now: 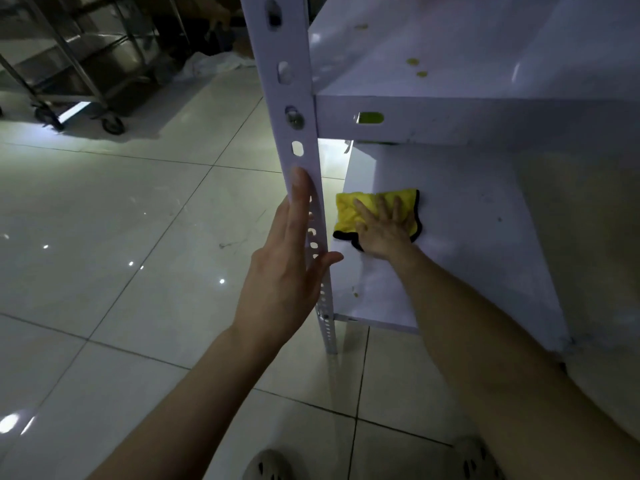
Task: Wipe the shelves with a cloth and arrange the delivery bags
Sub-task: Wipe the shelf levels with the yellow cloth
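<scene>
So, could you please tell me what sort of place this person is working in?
Probably a storeroom or back area of a commercial kitchen: a white slotted-steel shelving unit, a stainless steel trolley on castors behind it, and a glossy tiled floor.

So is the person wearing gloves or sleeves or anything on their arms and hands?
No. The left hand and right hand are bare: no gloves, and no rings that I can see. The left arm and right arm are bare too, with no sleeves, watch or bracelet in view. The light is dim, though.
</scene>
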`<state>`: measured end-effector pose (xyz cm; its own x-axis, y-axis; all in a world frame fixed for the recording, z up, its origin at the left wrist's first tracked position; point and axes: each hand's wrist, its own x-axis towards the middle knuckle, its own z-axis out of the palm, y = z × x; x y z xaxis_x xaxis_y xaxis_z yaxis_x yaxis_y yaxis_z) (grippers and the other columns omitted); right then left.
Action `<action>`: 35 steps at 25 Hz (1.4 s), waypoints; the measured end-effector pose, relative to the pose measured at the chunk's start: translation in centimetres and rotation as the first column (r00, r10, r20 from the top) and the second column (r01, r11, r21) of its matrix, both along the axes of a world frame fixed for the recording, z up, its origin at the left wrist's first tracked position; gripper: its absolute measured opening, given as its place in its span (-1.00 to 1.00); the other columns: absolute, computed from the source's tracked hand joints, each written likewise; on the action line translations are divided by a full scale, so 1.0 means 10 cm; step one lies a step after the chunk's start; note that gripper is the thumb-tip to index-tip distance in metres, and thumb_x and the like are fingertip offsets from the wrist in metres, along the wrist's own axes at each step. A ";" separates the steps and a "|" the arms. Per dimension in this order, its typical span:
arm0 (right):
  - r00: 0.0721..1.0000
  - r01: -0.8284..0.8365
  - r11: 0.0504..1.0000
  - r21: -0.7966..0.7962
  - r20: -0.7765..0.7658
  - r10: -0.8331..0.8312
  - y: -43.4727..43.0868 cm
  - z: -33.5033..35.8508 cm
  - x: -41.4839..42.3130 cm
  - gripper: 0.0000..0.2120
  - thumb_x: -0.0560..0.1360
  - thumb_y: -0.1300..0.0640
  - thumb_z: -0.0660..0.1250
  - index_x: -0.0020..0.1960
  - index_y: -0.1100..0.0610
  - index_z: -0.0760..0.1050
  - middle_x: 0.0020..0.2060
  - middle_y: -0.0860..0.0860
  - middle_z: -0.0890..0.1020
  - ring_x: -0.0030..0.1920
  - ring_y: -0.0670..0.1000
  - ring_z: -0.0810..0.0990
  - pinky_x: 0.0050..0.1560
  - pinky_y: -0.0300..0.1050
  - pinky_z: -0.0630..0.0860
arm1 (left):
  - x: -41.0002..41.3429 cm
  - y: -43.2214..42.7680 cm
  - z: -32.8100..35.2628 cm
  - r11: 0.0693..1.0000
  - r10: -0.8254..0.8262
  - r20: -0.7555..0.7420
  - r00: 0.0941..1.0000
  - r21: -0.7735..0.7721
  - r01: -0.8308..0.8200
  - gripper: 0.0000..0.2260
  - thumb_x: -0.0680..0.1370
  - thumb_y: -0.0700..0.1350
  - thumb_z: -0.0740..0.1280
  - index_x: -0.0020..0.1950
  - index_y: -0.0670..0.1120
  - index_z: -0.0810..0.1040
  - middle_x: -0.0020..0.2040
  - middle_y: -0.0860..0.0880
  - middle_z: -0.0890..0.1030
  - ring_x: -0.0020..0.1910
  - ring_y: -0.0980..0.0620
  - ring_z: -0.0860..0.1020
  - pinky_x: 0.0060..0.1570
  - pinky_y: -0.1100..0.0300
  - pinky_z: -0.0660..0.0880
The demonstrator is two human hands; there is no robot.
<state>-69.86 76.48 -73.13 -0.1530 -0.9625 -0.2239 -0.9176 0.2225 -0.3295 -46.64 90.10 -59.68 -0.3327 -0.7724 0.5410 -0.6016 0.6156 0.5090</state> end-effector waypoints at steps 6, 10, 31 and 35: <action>0.997 -0.081 0.991 -0.104 -0.025 0.078 0.18 -0.09 0.39 -0.48 0.72 -0.13 0.10 0.67 -0.28 0.17 0.71 0.04 0.00 0.69 0.30 -0.15 0.59 0.50 -0.10 | -0.01 0.00 0.03 1.000 -0.016 0.002 1.000 -0.003 0.016 0.12 0.59 -0.15 0.58 0.66 0.26 -0.32 0.68 -0.12 0.37 0.31 -0.16 0.68 0.17 -0.06 0.68; 0.990 -0.120 0.977 -0.179 -0.099 0.103 0.95 -0.22 0.62 -0.51 0.70 -0.19 0.02 0.63 -0.25 0.25 0.71 0.03 0.07 0.70 0.27 -0.07 0.59 0.49 -0.07 | -0.03 0.05 0.10 0.998 -0.032 -0.009 0.999 0.049 0.033 0.12 0.60 -0.18 0.57 0.65 0.29 -0.34 0.69 -0.10 0.34 0.36 -0.16 0.66 0.24 -0.05 0.65; 0.980 0.185 0.982 -0.049 -0.066 -0.188 2.16 -0.22 -0.39 -0.41 0.68 -0.29 0.10 0.68 -0.31 0.08 0.72 -0.08 0.01 0.71 0.17 -0.16 0.62 0.40 -0.15 | -0.14 0.16 0.22 0.998 0.015 -0.004 1.000 0.066 -0.015 0.15 0.61 -0.33 0.47 0.64 0.30 -0.42 0.52 -0.20 0.39 -0.08 -0.39 0.63 -0.16 -0.34 0.62; 0.984 0.162 0.986 0.032 -0.082 -0.159 1.65 -0.15 -0.47 -0.40 0.68 -0.31 0.06 0.69 -0.33 0.03 0.73 -0.10 -0.06 0.71 0.16 -0.21 0.62 0.41 -0.18 | -0.16 0.13 0.16 0.999 0.014 0.030 0.999 0.041 -0.015 0.16 0.60 -0.33 0.50 0.62 0.29 -0.41 0.52 -0.24 0.39 -0.07 -0.40 0.65 -0.19 -0.34 0.64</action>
